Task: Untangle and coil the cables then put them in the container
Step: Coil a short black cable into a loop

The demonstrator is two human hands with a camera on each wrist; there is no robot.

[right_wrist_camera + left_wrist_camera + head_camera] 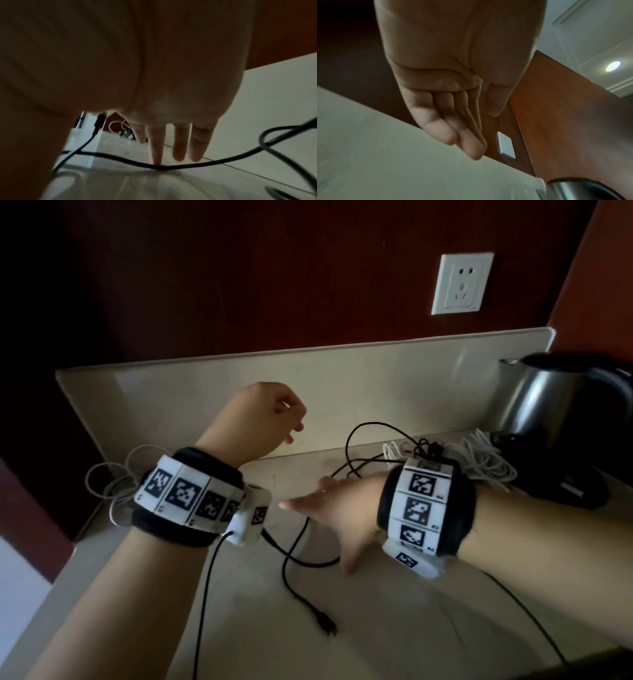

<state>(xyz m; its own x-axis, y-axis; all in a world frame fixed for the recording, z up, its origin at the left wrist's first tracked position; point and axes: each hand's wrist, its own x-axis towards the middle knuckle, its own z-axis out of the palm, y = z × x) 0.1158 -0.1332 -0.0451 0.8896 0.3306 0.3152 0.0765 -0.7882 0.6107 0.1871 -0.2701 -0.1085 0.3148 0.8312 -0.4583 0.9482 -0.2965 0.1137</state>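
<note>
A long black cable (291, 546) snakes across the pale counter (394, 611), its plug (327, 626) lying near the front. Its far end runs into a knot of black and white cables (479, 463) at the back right. My right hand (329, 508) hovers low over the black cable (223, 161) with straight, spread fingers (178, 146); one fingertip seems to touch it. My left hand (274, 419) is raised above the counter, fingers (453, 121) loosely curled and holding nothing. A coiled white cable (109, 477) lies at the far left, apparently in a clear container, also visible as loops (115, 124).
A steel kettle (561, 405) on a dark base stands at the back right, close to the cable knot. A low backsplash (342, 378) edges the counter, with a white wall socket (462, 284) above. Thin black leads hang from both wrist bands.
</note>
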